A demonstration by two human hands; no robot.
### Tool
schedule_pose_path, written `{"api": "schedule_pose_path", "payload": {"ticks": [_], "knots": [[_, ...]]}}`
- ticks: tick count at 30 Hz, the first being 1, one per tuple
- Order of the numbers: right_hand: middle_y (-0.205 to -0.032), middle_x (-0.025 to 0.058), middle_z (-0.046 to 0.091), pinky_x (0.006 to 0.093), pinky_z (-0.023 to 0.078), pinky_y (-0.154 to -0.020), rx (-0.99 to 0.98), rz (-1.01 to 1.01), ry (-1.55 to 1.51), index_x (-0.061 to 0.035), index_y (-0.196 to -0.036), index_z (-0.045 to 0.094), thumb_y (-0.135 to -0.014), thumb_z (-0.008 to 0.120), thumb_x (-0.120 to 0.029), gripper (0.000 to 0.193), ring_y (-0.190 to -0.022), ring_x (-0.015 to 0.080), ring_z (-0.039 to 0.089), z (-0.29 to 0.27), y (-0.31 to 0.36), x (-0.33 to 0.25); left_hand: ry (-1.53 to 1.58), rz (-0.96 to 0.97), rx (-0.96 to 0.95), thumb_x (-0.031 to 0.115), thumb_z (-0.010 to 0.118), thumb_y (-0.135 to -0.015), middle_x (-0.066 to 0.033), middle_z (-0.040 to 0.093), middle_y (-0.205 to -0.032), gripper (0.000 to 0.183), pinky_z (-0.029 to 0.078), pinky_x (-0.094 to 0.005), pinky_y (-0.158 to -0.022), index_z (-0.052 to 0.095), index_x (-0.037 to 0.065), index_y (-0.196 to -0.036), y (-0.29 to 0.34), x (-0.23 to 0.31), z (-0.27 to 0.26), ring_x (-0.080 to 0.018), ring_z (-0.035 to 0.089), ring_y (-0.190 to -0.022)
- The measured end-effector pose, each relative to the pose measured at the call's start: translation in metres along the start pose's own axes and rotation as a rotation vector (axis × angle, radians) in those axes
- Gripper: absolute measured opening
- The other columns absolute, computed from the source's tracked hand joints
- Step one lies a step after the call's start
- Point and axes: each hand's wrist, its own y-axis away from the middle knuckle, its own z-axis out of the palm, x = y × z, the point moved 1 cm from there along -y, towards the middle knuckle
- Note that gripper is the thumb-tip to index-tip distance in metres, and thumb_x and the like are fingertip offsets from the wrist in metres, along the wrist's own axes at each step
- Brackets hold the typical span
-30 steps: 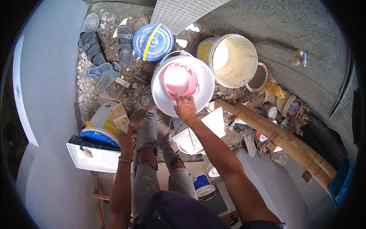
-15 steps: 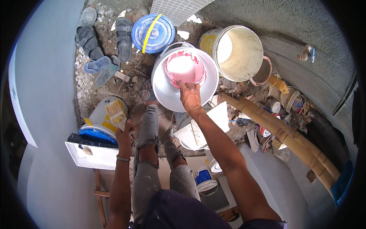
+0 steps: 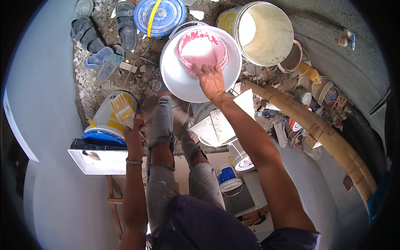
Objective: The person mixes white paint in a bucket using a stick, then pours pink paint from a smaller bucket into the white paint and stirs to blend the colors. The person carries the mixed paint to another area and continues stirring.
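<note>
In my left hand [image 3: 135,131] is a wide paintbrush [image 3: 122,109], its pale bristles pointing up and to the left. It hangs beside a white and yellow tub with a blue lid [image 3: 100,136]. My right hand [image 3: 211,82] has its fingers closed over the near rim of a round paint tub [image 3: 221,50]. Pink paint is smeared around that tub's inner wall, and bright glare washes out part of its inside. The tub sits within a larger white bucket [image 3: 177,81] with its handle toward the far side.
A blue-lidded bucket [image 3: 166,18], an open yellowish bucket [image 3: 271,37] and loose sandals [image 3: 87,35] stand on rubble beyond my feet. Bamboo poles [image 3: 308,125] run along the right. A white tray [image 3: 100,162] lies by my left forearm; a stained white board [image 3: 221,125] is below the bucket.
The view has shifted, so the buckets and sandals appear higher in the picture. Both hands keep their holds on the paintbrush and the paint tub's rim.
</note>
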Motion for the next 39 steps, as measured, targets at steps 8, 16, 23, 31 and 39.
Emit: {"api": "schedule_pose_path", "payload": {"ticks": [8,16,23,31,39], "knots": [[-0.112,0.0136,0.065,0.0452,0.039,-0.09,-0.144,-0.082,0.055,-0.0113,-0.131,0.059,-0.087,0.053,-0.006,0.045,-0.089,0.0255,0.069,-0.015,-0.016,0.001,0.08,-0.047,-0.006,0.028,0.07,-0.093,0.0009,0.065,-0.08,0.022,0.041,-0.0224,-0.048,0.064,0.008,-0.096,0.006,-0.02,0.0,-0.0059,0.062,-0.071],[-0.126,0.0159,0.061,0.0487,0.037,-0.105,-0.354,-0.128,0.021,-0.0078,-0.131,0.057,-0.09,0.049,-0.006,0.042,-0.105,0.0299,0.068,-0.017,-0.04,-0.014,0.139,-0.02,0.011,0.027,0.071,-0.093,0.0004,0.065,-0.083,0.021,0.042,-0.0227,-0.047,0.063,0.008,-0.097,0.01,-0.042,-0.006,-0.0076,0.064,-0.075],[-0.126,0.015,0.062,0.0479,0.035,-0.108,-0.405,-0.234,0.046,-0.0093,-0.132,0.059,-0.094,0.043,-0.008,0.042,-0.109,0.0276,0.066,-0.012,-0.038,-0.015,0.139,-0.056,0.053,0.027,0.071,-0.092,-0.0005,0.066,-0.085,0.022,0.043,-0.0228,-0.047,0.062,0.008,-0.099,0.012,-0.052,-0.015,-0.0093,0.066,-0.076],[-0.126,0.0125,0.063,0.0464,0.035,-0.109,-0.47,-0.259,0.075,-0.012,-0.13,0.06,-0.095,0.043,-0.01,0.039,-0.111,0.0248,0.065,-0.015,-0.043,-0.017,0.103,-0.072,0.01,0.031,0.072,-0.092,0.0031,0.064,-0.084,0.022,0.041,-0.0242,-0.055,0.06,0.012,-0.098,0.01,-0.043,-0.014,-0.0061,0.063,-0.081],[-0.137,0.0104,0.058,0.0469,0.029,-0.116,-0.522,-0.241,0.07,-0.0147,-0.128,0.062,-0.096,0.044,-0.013,0.037,-0.123,0.0224,0.058,-0.013,-0.047,-0.016,0.108,-0.048,0.019,0.03,0.071,-0.092,0.0004,0.066,-0.083,0.024,0.043,-0.0231,-0.048,0.064,0.008,-0.096,0.008,-0.035,-0.01,-0.0068,0.064,-0.074]]}}
